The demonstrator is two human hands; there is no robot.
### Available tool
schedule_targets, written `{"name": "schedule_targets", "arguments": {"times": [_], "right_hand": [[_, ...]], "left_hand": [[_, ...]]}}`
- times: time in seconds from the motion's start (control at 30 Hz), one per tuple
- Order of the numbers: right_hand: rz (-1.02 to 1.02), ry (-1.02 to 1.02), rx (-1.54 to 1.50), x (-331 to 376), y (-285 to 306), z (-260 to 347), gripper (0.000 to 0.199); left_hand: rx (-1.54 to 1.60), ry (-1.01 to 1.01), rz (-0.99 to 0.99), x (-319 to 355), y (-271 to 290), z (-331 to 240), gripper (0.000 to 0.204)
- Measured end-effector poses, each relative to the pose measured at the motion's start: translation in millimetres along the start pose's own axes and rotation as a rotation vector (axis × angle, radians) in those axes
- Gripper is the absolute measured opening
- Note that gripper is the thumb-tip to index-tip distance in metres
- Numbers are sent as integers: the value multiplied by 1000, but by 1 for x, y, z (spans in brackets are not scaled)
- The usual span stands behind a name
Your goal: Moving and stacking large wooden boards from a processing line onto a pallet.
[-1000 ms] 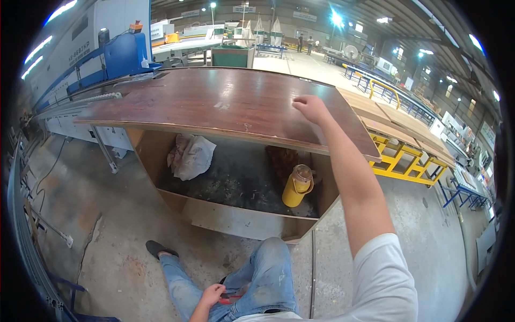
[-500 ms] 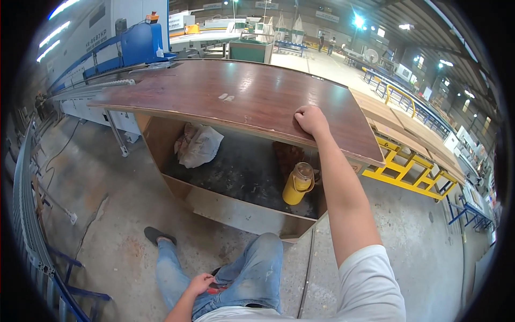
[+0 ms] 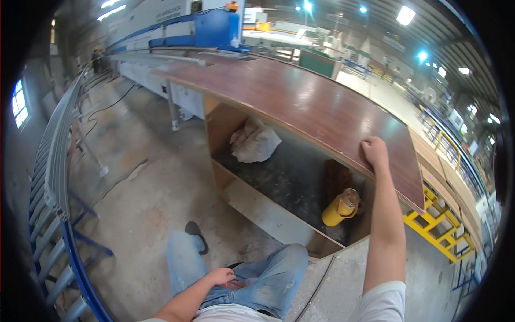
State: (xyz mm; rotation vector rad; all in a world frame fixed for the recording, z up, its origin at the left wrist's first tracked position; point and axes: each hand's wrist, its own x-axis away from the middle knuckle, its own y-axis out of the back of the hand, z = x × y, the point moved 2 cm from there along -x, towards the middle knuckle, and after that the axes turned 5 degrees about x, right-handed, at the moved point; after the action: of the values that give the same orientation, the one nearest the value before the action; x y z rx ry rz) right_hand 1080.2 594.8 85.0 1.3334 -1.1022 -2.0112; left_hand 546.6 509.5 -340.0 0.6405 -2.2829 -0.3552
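Observation:
My right arm is stretched out over a workbench with a dark reddish-brown wood-grain top (image 3: pixel 300 94). On that top, close to its front edge, rests my right hand (image 3: pixel 374 151), closed like a fist with nothing showing in it. My left hand (image 3: pixel 221 276) lies low over my lap with its fingers curled together. A small reddish patch shows beside those fingers; what they hold, if anything, I cannot make out. Beneath the top, an open shelf holds a yellow jug (image 3: pixel 338 210) with a clear upper part, below my right hand. Farther left on the shelf sits a crumpled whitish bag (image 3: pixel 256 142).
A roller conveyor (image 3: pixel 53 193) with blue legs runs along the left. Behind the bench stands a large white and blue machine (image 3: pixel 214 29). To the right, long boards (image 3: pixel 440 166) lie on a yellow frame (image 3: pixel 442 228). Cables cross the concrete floor (image 3: pixel 139 198).
The view has turned left, so the bench appears farther right and tilted. My right hand stays on the bench top, and my left hand stays over my lap.

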Motion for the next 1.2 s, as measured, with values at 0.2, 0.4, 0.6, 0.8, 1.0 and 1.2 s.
{"name": "schedule_targets", "arguments": {"times": [0.2, 0.4, 0.6, 0.8, 1.0, 1.2], "right_hand": [[32, 9, -51, 1, 1, 0, 27], [10, 86, -84, -8, -12, -15, 24], [366, 88, 151, -37, -31, -9, 48], [699, 58, 448, -79, -63, -11, 57], [652, 38, 324, -98, -77, -13, 64], [228, 81, 17, -97, -72, 4, 48]], "left_hand": [[-150, -122, 53, -3, -8, -6, 37], [-103, -113, 12, 4, 5, -5, 36], [-62, -63, 54, 3, 6, -6, 36], [-119, -13, 74, -1, 6, -8, 37], [-83, 12, 62, -8, 4, -2, 38], [-86, 22, 98, -9, 1, 3, 39]]}}
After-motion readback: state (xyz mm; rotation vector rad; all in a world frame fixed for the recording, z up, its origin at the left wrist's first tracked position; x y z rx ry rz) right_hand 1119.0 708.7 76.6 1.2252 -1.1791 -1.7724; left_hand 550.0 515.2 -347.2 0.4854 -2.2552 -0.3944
